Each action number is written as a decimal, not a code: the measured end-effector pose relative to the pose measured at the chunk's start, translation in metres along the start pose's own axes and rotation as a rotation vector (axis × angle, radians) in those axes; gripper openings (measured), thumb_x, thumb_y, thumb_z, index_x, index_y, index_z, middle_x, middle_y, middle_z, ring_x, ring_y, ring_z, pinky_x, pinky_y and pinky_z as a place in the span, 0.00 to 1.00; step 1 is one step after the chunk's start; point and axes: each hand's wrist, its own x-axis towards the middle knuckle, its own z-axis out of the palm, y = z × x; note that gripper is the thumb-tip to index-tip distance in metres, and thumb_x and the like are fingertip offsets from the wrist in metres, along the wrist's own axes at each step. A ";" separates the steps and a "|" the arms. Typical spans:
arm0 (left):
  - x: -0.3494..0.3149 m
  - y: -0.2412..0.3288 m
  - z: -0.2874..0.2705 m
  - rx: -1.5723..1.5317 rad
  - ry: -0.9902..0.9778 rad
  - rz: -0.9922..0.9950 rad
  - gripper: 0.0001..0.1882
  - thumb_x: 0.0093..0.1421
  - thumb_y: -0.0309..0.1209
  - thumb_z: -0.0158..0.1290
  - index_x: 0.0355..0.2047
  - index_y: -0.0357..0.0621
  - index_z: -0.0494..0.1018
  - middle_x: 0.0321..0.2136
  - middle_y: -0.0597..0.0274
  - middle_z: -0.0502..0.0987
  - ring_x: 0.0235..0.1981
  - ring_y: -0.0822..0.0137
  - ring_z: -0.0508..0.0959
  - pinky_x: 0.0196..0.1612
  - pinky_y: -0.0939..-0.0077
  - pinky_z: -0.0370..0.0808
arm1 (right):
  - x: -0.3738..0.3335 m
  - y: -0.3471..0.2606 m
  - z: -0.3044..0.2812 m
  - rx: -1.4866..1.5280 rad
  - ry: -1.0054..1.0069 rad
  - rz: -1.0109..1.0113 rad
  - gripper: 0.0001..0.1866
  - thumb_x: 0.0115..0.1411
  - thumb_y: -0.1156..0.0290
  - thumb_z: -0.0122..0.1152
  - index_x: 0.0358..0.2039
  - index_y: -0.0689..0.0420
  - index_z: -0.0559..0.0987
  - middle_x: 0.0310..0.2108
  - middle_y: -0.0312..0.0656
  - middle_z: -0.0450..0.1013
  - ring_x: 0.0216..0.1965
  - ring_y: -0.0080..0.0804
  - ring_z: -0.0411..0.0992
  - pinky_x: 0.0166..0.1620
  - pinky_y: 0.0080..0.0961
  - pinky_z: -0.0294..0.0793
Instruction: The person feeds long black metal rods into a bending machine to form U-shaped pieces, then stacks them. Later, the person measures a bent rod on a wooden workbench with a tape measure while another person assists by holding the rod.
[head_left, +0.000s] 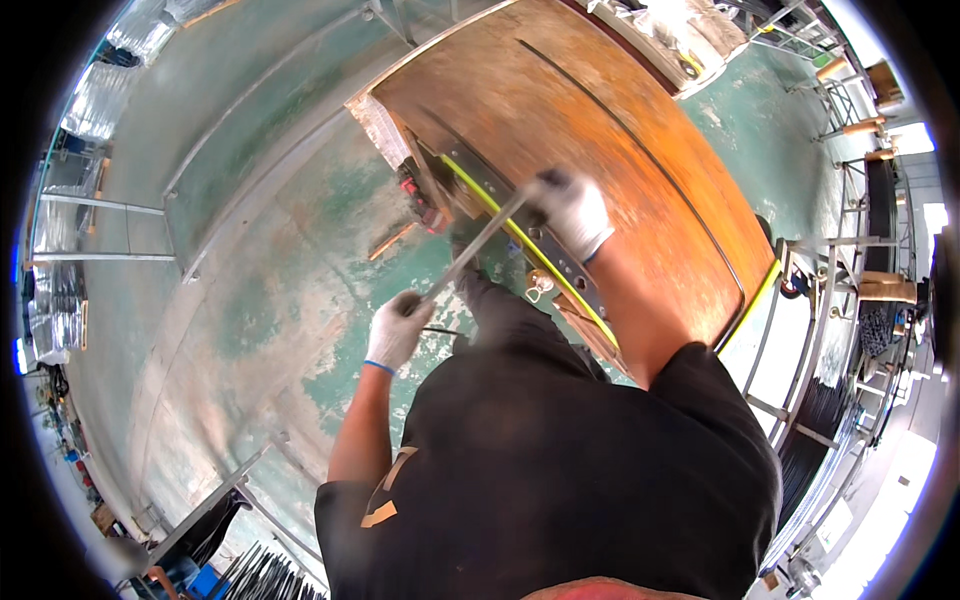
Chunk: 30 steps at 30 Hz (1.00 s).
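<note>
My left hand [395, 332], in a white glove, is closed around the lower end of a long, narrow grey strip [480, 245]. The strip slants up to the right, in front of my body. At its upper end my right hand [578, 215], also gloved, grips it; the fingertips look dark and are smeared by motion. A short dark end [442, 331] sticks out beside my left hand. Under the right hand runs the near edge of a wooden table [620, 200], with a yellow-green strip [470, 183] and a dark, holed metal bar [560, 258] along it.
A thin black strip [640, 145] lies lengthwise on the tabletop. By the table's left end is a red and black power tool [425, 208]. Metal racks [800, 360] with dark lengths stand at the right. Wrapped bundles [95, 105] line the far left.
</note>
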 end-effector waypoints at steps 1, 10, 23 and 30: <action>0.013 -0.015 -0.021 0.019 0.011 -0.109 0.18 0.65 0.38 0.63 0.44 0.33 0.83 0.32 0.58 0.85 0.35 0.72 0.80 0.43 0.72 0.77 | 0.037 -0.007 -0.018 0.155 0.087 0.067 0.13 0.63 0.67 0.71 0.39 0.66 0.84 0.28 0.43 0.81 0.27 0.28 0.79 0.32 0.28 0.81; 0.092 -0.046 -0.152 0.256 0.221 -0.356 0.19 0.63 0.38 0.67 0.42 0.31 0.84 0.32 0.54 0.87 0.35 0.71 0.83 0.43 0.72 0.79 | 0.295 0.036 -0.089 -0.323 0.592 0.055 0.20 0.68 0.57 0.66 0.47 0.63 0.85 0.37 0.50 0.86 0.39 0.49 0.85 0.46 0.38 0.84; 0.250 0.011 -0.146 0.333 0.208 -0.233 0.24 0.65 0.48 0.60 0.46 0.38 0.84 0.41 0.41 0.86 0.46 0.47 0.86 0.51 0.60 0.80 | 0.330 0.102 -0.021 -1.151 0.224 0.410 0.61 0.60 0.33 0.65 0.79 0.60 0.50 0.80 0.52 0.47 0.79 0.58 0.44 0.78 0.53 0.45; 0.277 0.009 -0.149 0.438 0.110 -0.285 0.25 0.64 0.50 0.60 0.47 0.40 0.84 0.42 0.41 0.86 0.47 0.46 0.86 0.51 0.59 0.79 | 0.335 0.109 -0.022 -1.166 0.230 0.419 0.62 0.59 0.32 0.66 0.79 0.60 0.51 0.80 0.52 0.46 0.80 0.58 0.43 0.78 0.53 0.44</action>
